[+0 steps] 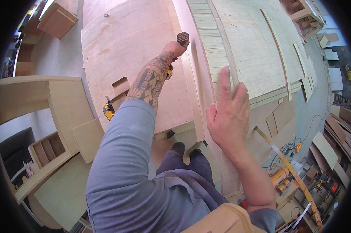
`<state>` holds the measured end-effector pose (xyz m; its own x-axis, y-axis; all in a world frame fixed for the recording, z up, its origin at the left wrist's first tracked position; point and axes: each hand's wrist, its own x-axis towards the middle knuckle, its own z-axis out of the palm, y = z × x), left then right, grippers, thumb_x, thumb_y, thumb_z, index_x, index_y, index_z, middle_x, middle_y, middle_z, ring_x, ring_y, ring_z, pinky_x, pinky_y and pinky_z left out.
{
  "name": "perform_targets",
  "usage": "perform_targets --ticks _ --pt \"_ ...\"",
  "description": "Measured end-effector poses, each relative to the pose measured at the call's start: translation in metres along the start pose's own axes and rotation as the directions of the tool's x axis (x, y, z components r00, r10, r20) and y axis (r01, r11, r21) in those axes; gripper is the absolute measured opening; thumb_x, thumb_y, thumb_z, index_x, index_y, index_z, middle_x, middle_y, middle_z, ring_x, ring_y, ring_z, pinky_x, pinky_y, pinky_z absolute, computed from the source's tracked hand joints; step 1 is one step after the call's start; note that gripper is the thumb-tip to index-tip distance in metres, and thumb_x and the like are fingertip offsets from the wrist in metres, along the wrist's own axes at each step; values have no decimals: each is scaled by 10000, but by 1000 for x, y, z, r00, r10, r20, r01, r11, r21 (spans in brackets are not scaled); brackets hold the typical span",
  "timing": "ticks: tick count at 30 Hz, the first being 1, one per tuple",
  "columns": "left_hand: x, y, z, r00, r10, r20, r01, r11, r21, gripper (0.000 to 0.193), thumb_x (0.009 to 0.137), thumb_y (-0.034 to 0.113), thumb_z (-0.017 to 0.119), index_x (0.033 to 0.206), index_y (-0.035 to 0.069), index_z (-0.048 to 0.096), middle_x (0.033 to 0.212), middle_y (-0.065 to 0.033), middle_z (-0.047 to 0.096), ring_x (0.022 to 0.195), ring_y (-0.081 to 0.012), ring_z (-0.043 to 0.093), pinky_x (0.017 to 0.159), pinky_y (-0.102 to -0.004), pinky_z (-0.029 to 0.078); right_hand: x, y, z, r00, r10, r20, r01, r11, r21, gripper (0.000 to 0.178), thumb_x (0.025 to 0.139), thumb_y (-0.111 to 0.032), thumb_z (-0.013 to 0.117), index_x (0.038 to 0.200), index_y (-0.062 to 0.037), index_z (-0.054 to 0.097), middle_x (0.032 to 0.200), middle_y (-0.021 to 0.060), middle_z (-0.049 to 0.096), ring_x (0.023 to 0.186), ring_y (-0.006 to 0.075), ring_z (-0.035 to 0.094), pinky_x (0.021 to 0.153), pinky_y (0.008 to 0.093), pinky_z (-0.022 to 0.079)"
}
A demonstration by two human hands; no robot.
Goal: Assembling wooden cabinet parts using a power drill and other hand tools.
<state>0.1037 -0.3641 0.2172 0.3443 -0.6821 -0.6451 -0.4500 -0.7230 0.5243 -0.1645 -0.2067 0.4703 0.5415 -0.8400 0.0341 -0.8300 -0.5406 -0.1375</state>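
My left hand [176,49] is closed round the grip of a yellow and black cordless drill [183,38]. The drill's nose is close to the side of a long, pale upright board [198,73], and whether its tip touches is hidden. My right hand [230,116] rests near a long slatted wooden strip [210,42] just right of that board. Its index finger is stretched forward and its thumb is apart; it holds nothing I can see. Both the board and the strip run away from me across large plywood sheets [125,46].
Another yellow and black power tool [108,110] sits at the left edge of the sheets. A wooden cabinet frame [62,112] stands left. Narrow strips [276,46] lie on the right-hand sheets. A yellow level-like bar [288,165], cables [286,149] and tools are at lower right.
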Motion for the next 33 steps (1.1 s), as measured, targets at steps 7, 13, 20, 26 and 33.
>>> perform_targets --ticks 7,13,20,26,33 --pt "2 1 3 1000 -22 6 22 1000 -16 432 939 398 643 945 -30 700 836 -119 713 643 -210 671 565 -371 556 1 0 0 1000 -6 -6 6 1000 -11 1002 805 -181 698 1667 -77 198 1289 292 432 1022 412 550 900 498 501" --pt "13 -8 10 998 -24 -51 20 996 -83 496 938 490 666 863 2 694 712 -75 673 566 -192 663 526 -367 561 2 -4 -5 996 56 65 -61 996 71 941 851 -133 647 1673 -103 189 1311 299 419 1168 471 501 1025 544 440" --pt "11 -13 21 996 -69 -50 54 967 -247 387 937 368 662 923 -16 713 797 -107 720 646 -219 705 580 -370 579 1 -2 -1 998 45 32 -46 998 31 932 846 -140 643 1664 -84 199 1257 269 433 1135 442 512 990 534 456" --pt "-30 -102 62 965 80 -250 -123 979 -162 518 907 499 691 1021 -4 740 889 -194 758 793 -350 748 723 -434 587 1 -9 7 1000 -12 -28 10 999 -45 918 831 -180 664 1639 -62 243 1198 246 456 1002 393 550 871 501 507" --pt "-208 -293 149 851 139 -506 -361 855 -373 435 928 366 796 1230 75 677 1044 -140 747 923 -274 731 832 -404 567 -3 -3 14 999 -48 19 49 999 -19 910 840 -153 639 1653 -90 237 1195 249 459 1015 419 538 921 537 484"
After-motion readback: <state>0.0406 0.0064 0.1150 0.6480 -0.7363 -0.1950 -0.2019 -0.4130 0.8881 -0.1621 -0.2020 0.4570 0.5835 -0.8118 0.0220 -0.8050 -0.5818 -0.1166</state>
